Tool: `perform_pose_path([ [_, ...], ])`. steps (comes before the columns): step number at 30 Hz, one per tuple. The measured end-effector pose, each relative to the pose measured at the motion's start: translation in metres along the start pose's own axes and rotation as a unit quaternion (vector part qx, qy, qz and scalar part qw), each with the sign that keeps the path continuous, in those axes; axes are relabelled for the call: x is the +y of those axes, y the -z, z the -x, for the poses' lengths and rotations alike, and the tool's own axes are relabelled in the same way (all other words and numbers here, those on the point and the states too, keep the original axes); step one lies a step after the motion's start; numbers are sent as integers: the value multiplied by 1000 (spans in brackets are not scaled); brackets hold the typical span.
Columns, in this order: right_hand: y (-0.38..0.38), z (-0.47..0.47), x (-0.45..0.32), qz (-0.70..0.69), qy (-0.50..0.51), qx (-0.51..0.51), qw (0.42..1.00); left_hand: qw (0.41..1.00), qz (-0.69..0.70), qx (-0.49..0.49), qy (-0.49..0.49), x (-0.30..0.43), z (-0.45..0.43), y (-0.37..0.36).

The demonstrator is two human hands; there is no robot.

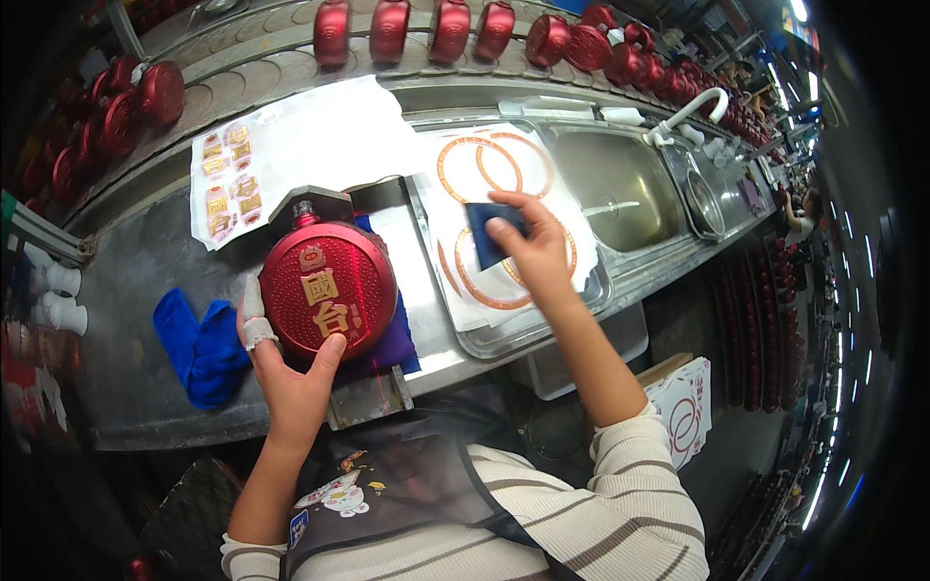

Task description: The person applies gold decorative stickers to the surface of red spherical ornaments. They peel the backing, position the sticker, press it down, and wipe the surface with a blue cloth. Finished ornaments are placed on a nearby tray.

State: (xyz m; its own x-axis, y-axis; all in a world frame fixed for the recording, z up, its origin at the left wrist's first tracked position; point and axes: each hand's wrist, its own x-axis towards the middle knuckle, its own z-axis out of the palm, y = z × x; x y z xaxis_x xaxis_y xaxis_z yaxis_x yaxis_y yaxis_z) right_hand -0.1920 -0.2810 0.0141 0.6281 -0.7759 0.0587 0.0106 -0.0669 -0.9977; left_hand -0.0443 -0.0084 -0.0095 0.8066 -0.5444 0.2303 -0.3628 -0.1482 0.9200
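Observation:
A round, flat red bottle (290,272) with a dark threaded neck lies on a purple-blue cloth (396,341), its studded face turned up. Gold characters and a small emblem run down that face. My left hand (294,378) grips the bottle's lower left side, thumb on the near rim and one finger wrapped in white tape. In my right hand (538,250) a dark blue squeegee-like flat piece (481,236) is pinched between thumb and fingers. That hand hovers over white sheets (454,207) with orange-gold ring decals, which lie in a clear tray (501,341).
A decal sheet (305,138) with gold characters lies behind the bottle. Left of it is a crumpled blue cloth (200,348). A steel sink (617,189) with a white faucet (686,120) stands right. Several red bottles (450,33) line a conveyor (254,76) at the back.

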Motion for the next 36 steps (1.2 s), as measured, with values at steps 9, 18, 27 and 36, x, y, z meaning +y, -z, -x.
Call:
perform_pose_path([
  [9, 83, -148, 47, 494, 69, 1, 866, 999, 37, 33, -8, -2, 9, 17],
  [18, 35, -223, 60, 590, 92, -145, 789, 998, 14, 65, -10, 5, 9, 24],
  [27, 42, -247, 80, 581, 93, -161, 792, 998, 1, 68, 1, 6, 1, 26],
  [36, 45, -253, 80, 524, 92, -193, 825, 997, -31, 65, -1, 9, 2, 26],
])
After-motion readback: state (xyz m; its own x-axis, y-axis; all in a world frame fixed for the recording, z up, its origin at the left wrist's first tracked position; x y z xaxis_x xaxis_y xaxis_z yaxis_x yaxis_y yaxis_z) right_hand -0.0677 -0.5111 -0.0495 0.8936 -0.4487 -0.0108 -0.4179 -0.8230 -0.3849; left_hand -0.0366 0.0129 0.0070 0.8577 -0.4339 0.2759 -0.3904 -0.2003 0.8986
